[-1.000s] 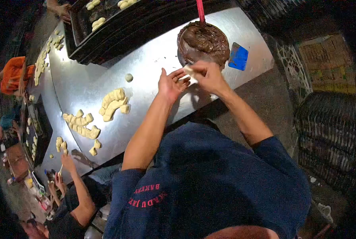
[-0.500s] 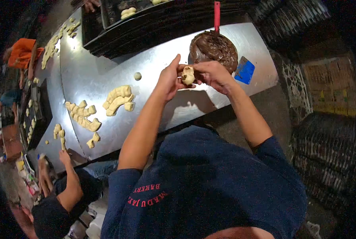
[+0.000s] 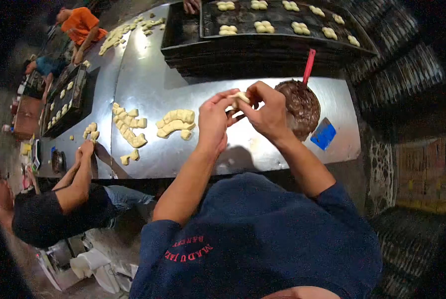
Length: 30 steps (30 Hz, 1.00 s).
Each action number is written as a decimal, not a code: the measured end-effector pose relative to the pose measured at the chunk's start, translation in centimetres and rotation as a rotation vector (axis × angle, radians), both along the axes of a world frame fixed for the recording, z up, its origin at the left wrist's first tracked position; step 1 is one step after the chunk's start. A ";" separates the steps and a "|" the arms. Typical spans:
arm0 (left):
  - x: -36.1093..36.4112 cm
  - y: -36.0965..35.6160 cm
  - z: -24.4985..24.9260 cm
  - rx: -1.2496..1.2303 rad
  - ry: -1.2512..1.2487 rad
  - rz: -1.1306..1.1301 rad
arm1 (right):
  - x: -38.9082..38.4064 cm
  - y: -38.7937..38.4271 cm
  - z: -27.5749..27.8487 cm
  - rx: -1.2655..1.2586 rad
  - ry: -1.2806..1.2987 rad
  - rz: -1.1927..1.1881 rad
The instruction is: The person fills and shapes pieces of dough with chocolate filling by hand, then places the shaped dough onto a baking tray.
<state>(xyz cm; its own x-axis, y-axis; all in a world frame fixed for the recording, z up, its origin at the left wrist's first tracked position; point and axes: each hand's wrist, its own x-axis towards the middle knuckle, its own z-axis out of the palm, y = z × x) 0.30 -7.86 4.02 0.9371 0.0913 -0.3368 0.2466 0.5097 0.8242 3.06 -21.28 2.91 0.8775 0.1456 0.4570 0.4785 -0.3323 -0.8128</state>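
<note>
A small piece of pale dough (image 3: pixel 241 98) is held between both hands above the metal table (image 3: pixel 178 94). My left hand (image 3: pixel 215 119) has its fingers curled around the dough's left side. On its right side, my right hand (image 3: pixel 268 108) pinches the dough between thumb and fingers. Just right of that hand sits a mound of dark brown paste (image 3: pixel 300 107), with a red handle (image 3: pixel 309 66) sticking up from it. A blue scraper (image 3: pixel 324 134) lies beside the paste. Cut dough pieces (image 3: pixel 177 122) rest left of my left hand.
Beyond the hands, a tray (image 3: pixel 282 36) of dough clusters tops a dark stack. More dough strips (image 3: pixel 129 125) lie to the left. A co-worker in black (image 3: pixel 58 209) handles dough at the lower left; a person in orange (image 3: pixel 81 25) is farther back. Another person's hand (image 3: pixel 192 6) is at the tray.
The view has shifted, showing more of the trays. The dough has turned between my fingers, and my right hand has closed in over it. The ball seen alone on the table is no longer visible.
</note>
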 end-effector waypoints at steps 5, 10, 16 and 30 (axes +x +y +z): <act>-0.2 2.0 -1.4 0.083 -0.093 0.101 | -1.5 1.6 -1.6 -0.078 -0.331 0.142; -2.7 2.7 -3.9 0.156 -0.075 -0.130 | -1.7 2.8 -1.5 -0.178 0.031 0.131; -5.3 16.4 -15.1 1.159 0.189 0.197 | -4.1 -1.7 -19.4 -0.488 -0.065 -0.063; -10.6 24.3 -23.1 1.279 0.178 0.194 | -3.0 3.1 -21.8 -0.549 0.000 0.063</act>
<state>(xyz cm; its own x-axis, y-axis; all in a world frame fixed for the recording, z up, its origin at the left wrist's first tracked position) -10.28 16.47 -19.11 0.8241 0.5657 -0.0290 0.4137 -0.5661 0.7130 0.04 -18.15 -18.92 0.8594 0.4149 0.2987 0.5110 -0.6782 -0.5282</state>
